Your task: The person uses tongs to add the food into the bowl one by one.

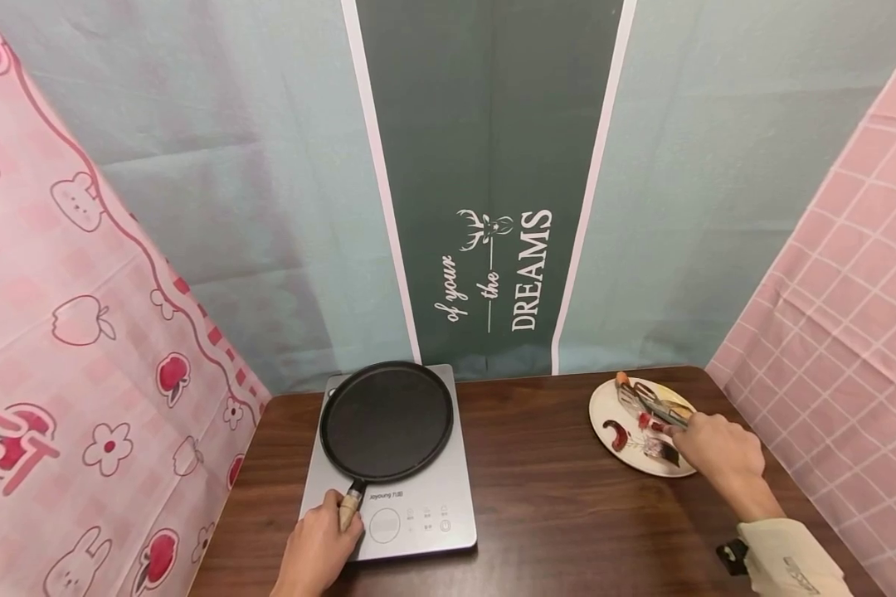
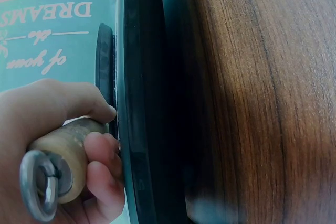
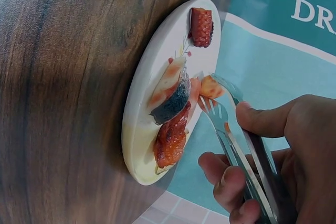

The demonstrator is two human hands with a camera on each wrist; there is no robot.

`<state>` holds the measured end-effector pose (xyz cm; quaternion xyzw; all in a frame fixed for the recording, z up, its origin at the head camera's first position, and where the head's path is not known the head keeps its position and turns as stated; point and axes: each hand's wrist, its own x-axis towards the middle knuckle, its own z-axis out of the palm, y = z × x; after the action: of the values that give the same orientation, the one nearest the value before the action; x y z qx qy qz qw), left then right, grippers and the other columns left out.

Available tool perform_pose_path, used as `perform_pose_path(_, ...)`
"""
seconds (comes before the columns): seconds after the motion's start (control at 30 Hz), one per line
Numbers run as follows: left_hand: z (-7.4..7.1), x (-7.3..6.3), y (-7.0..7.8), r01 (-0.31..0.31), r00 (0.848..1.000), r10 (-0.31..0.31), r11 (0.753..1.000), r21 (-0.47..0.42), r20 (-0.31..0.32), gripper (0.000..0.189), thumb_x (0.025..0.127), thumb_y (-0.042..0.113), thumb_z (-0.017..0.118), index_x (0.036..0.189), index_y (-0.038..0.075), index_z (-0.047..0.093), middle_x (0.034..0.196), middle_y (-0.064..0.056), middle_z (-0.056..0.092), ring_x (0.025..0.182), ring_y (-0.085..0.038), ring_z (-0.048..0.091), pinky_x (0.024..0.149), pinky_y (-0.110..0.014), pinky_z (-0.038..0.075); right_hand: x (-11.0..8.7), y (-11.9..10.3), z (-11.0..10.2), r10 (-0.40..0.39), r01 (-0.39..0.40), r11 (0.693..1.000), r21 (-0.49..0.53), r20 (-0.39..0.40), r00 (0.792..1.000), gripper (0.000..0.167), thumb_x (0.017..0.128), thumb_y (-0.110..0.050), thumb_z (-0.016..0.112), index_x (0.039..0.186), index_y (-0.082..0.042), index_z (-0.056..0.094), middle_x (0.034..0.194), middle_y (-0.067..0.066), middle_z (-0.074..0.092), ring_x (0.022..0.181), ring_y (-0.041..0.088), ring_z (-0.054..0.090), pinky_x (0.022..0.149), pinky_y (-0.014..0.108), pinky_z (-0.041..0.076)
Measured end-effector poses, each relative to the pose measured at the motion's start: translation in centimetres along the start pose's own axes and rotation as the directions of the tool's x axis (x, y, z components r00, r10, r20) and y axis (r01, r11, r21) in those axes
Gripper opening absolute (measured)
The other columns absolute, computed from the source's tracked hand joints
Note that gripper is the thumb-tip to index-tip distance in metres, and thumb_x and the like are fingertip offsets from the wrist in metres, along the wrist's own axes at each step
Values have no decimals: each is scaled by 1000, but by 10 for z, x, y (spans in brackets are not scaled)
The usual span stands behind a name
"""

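Observation:
My left hand grips the wooden handle of a round black frying pan. The pan is over the silver induction cooker. On the right, my right hand holds metal tongs above a white plate. Between the tong tips shows an orange-tan food piece; whether they pinch it I cannot tell. Also on the plate are a red tentacle-like piece, a dark-skinned fish slice and a browned, roasted-looking piece.
Both the cooker and the plate stand on a dark wood table. Behind it hangs a green cloth with lettering. Pink patterned cloths border the left and right sides.

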<state>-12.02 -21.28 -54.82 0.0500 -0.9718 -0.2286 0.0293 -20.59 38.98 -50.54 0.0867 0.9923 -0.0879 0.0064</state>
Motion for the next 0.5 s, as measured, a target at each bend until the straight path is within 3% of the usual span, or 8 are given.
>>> perform_pose_path(0.5, 0, 0, 1, 0, 1000, 0, 1000, -3, 6, 30, 87, 25, 77, 105, 4, 64, 72, -3, 66, 63, -20, 59, 58, -46, 48, 0, 7, 0, 54, -54, 998, 20, 15, 998, 58, 100, -43, 59, 110, 13, 71, 102, 44, 66, 79, 61, 64, 61, 67, 48)
